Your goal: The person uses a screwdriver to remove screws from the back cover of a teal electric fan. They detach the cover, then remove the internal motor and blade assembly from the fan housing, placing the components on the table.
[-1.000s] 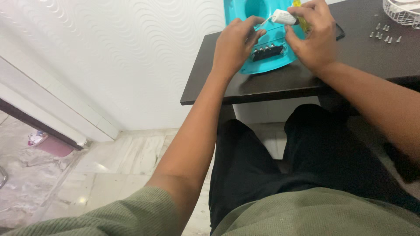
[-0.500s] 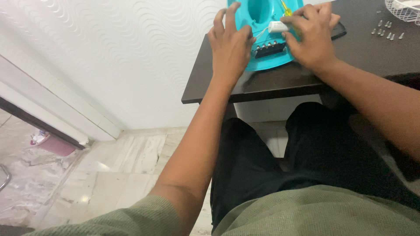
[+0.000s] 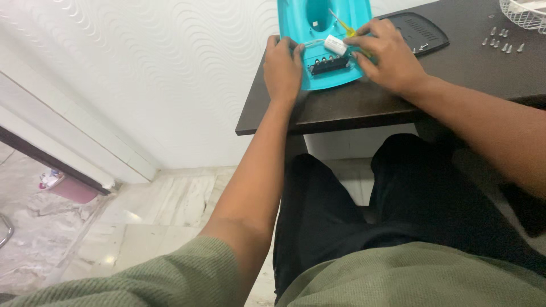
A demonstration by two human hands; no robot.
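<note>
A turquoise plastic appliance body (image 3: 304, 23) lies on the dark table (image 3: 364, 108) near its left corner. It carries a black terminal block (image 3: 329, 65) with metal screws and a small white part (image 3: 335, 44) on thin wires. My left hand (image 3: 282, 68) grips the body's left near edge. My right hand (image 3: 385, 57) rests on its right side and holds a yellow-handled screwdriver (image 3: 348, 30), whose shaft points up-left over the body.
A black vented cover plate (image 3: 421, 31) lies right of the body. Several loose metal screws (image 3: 500, 42) sit farther right, below a white wire basket (image 3: 523, 14). A white textured wall is at the left, marble floor below, and my black-clad legs under the table.
The turquoise body has shifted left, uncovering the black cover plate. My left hand went from spread flat on top to gripping the left edge. My right hand followed it left.
</note>
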